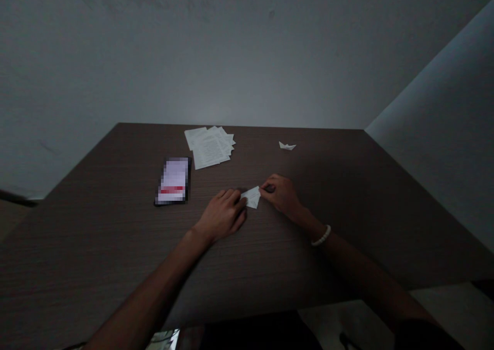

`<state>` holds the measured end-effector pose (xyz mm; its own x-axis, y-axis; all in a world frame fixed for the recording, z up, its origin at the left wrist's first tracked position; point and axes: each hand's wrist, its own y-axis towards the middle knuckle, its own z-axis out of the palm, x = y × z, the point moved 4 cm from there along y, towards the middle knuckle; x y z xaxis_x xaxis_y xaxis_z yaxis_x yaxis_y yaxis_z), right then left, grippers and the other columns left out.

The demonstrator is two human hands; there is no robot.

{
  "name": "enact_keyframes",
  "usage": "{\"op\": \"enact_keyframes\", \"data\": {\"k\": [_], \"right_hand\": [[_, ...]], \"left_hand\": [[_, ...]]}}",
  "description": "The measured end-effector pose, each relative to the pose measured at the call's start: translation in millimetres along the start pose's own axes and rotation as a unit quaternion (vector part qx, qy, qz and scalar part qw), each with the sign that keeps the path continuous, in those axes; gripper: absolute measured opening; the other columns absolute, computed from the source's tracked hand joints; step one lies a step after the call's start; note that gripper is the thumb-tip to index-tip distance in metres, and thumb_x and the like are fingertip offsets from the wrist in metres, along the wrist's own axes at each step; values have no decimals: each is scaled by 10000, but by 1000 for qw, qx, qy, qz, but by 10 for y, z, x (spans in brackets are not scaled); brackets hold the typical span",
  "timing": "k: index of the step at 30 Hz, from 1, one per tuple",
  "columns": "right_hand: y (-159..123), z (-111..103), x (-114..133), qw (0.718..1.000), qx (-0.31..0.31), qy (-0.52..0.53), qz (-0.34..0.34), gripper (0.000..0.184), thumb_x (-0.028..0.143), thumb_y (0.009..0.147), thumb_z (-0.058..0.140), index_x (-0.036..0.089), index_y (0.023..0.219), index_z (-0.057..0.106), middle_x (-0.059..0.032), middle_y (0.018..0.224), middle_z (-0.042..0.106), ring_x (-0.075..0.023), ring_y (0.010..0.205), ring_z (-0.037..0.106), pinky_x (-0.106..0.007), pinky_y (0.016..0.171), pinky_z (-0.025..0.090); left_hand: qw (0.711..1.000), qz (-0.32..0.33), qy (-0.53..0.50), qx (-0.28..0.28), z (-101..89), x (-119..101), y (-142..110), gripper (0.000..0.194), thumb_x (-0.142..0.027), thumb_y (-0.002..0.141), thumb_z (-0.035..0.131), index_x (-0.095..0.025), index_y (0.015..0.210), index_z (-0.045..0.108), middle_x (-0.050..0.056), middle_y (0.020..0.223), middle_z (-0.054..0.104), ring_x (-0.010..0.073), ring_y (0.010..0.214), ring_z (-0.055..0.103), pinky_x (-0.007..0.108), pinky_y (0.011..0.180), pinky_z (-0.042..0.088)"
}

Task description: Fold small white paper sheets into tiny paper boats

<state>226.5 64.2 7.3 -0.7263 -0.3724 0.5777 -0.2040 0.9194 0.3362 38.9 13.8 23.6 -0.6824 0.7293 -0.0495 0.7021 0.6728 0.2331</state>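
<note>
A small piece of folded white paper [252,197] lies on the dark wooden table between my hands. My left hand [224,213] rests on the table with its fingers curled over the paper's left end, covering that part. At the paper's upper right corner, the thumb and forefinger of my right hand [283,195] pinch the edge. A pale beaded bracelet circles my right wrist. Farther back on the right stands a small folded paper boat [287,146].
Several printed paper sheets [211,146] lie fanned in a loose pile at the back left. A phone [173,181] with a lit, blurred screen is left of my left hand. The table [154,267] meets a grey wall [247,56] at its far edge.
</note>
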Motion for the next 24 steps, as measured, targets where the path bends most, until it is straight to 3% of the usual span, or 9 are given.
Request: {"op": "enact_keyframes", "data": {"k": [9, 15, 20, 24], "right_hand": [[4, -39, 76, 999, -22, -27, -32, 73, 197, 845, 665, 168, 797, 712, -45, 847, 661, -143, 726, 597, -260, 689, 454], [-9, 73, 156, 989, 49, -41, -134, 92, 242, 877, 653, 196, 850, 728, -41, 885, 685, -167, 848, 600, -307, 829, 440], [-16, 87, 132, 986, 55, -58, -143, 118, 252, 884, 647, 197, 833, 738, -40, 895, 699, -164, 842, 604, -311, 825, 431], [-43, 83, 132, 986, 47, -75, -143, 148, 286, 891, 637, 204, 835, 747, -39, 906, 706, -168, 836, 600, -303, 785, 429]], "left_hand": [[1000, -10, -4, 21, -27, -100, 41, 294, -330, 921, 445, -134, 1062, 612, 125, 995, 570, 267, 935, 519, 405, 838, 407], [999, -20, -31, 16, -11, -147, 59, 315, -358, 914, 462, -136, 1079, 614, 123, 1008, 560, 263, 930, 509, 400, 829, 411], [997, -25, -75, -4, -10, -79, 38, 327, -363, 929, 453, -152, 1100, 635, 109, 1022, 573, 253, 944, 512, 388, 807, 405], [996, -6, -93, -10, -36, -16, 14, 281, -313, 938, 437, -164, 978, 671, 91, 986, 615, 235, 927, 527, 386, 800, 387]]}}
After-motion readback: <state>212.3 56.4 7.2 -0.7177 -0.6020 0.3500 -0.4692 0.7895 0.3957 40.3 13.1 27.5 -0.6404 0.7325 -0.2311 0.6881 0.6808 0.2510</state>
